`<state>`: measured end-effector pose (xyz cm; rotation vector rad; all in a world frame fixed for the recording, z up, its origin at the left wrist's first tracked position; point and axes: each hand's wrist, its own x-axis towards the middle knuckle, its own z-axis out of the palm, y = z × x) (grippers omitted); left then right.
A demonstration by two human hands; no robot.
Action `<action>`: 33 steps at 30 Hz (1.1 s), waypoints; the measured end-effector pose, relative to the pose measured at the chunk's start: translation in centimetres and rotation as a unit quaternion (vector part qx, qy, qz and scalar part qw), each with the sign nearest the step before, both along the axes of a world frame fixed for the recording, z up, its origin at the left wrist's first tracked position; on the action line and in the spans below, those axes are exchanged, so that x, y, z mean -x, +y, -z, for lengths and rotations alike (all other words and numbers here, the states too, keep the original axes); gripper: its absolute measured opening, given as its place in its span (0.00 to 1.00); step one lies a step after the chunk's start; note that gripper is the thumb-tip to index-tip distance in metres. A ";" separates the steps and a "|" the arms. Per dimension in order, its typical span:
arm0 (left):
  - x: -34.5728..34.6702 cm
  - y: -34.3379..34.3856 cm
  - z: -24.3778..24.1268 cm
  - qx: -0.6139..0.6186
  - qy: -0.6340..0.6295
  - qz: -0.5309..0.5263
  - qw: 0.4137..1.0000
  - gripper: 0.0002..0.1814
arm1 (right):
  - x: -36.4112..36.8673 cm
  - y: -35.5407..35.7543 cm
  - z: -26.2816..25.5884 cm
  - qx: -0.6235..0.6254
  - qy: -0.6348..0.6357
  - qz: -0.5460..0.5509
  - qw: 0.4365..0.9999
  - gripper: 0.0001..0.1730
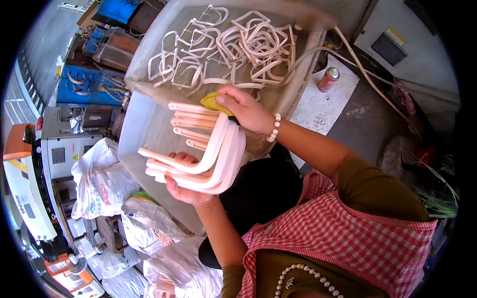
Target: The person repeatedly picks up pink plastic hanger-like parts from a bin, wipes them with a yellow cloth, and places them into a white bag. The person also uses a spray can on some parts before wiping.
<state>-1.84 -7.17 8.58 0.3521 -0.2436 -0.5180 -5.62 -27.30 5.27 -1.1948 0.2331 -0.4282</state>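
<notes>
A stack of pale pink U-shaped plastic parts [223, 160] is held over a translucent plastic tub [128, 130]. My left hand [190, 190] grips the stack from below, fingers behind it and thumb at its near side. At the stack's upper corner, my right hand [246, 108] pinches a yellow cloth [214, 101] against the parts; a small dark item shows under its fingers, too hidden to name. Beyond, many similar looped plastic pieces [257, 41] lie tangled in a second translucent tub [149, 44].
At the right, a red spray can [328, 80] stands on a white sheet [344, 74]. A hose [372, 74] runs past it. White woven sacks [106, 178] and plastic bags [182, 264] sit at the lower left. Machines [28, 186] and blue trays [80, 85] stand farther left.
</notes>
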 end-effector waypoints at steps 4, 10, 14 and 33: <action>-0.5 1.8 0.3 -0.003 0.016 0.013 1.000 0.25 | 0.6 -2.3 1.9 0.088 0.020 0.101 0.991 0.11; -0.6 3.3 -0.7 -0.035 -0.004 -0.051 0.998 0.25 | 4.0 -7.7 4.9 0.389 0.039 0.167 0.905 0.11; -1.9 5.0 0.9 -0.005 -0.037 -0.078 0.996 0.25 | 8.9 -11.1 15.6 0.665 0.172 -0.011 0.727 0.10; 1.7 10.5 -3.5 -0.150 0.094 -0.096 0.979 0.25 | -6.8 14.0 -8.1 0.323 0.065 -0.483 0.811 0.26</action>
